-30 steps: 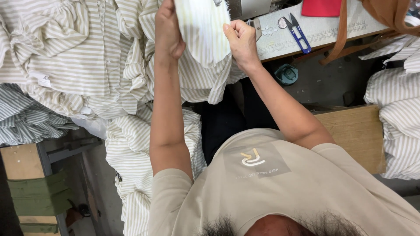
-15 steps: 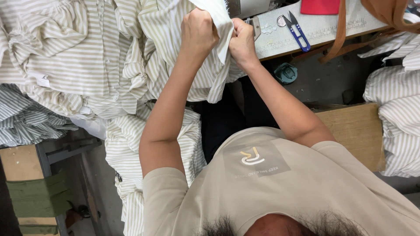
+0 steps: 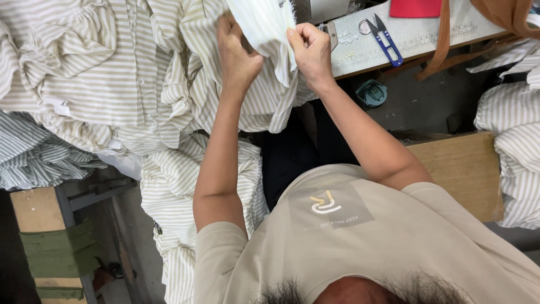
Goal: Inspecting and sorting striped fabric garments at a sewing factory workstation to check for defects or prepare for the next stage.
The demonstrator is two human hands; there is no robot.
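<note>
Across our work table (image 3: 394, 48) and spilling off its left edge lies a heap of striped shirts (image 3: 95, 84), piled close so each is within reach. Above that heap we hold one striped piece of cloth (image 3: 264, 25) up between both fists, our left hand (image 3: 239, 53) gripping its left side and our right hand (image 3: 310, 50) pinching its right edge, seemingly to keep it taut. Well to the right, blue thread snips (image 3: 385, 39) rest on the table.
</note>
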